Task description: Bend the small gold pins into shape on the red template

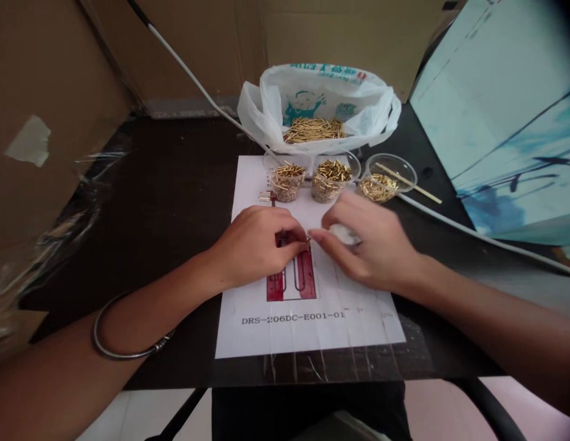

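My left hand (259, 242) is closed in a pinch over the printed sheet (312, 337). A tiny brass-coloured pin (308, 239) shows at its fingertips, partly hidden. My right hand (374, 242), blurred by motion, is closed beside it, with thumb tip almost at the left fingertips. A whitish rounded object (344, 233) sits within the right hand's curled fingers; its kind is not clear. Just beyond the hands stand a left clear cup (287, 187), a middle clear cup (330, 187) and a right clear cup (379, 190), each holding small brass pieces.
Behind the cups is an open white plastic bag (266, 116) containing many thin brass pins (315, 130). A thin stick (420, 191) leans out of the right cup. A white cable (487, 237) crosses the dark table (174, 184). Cardboard (197, 55) walls off the back and left.
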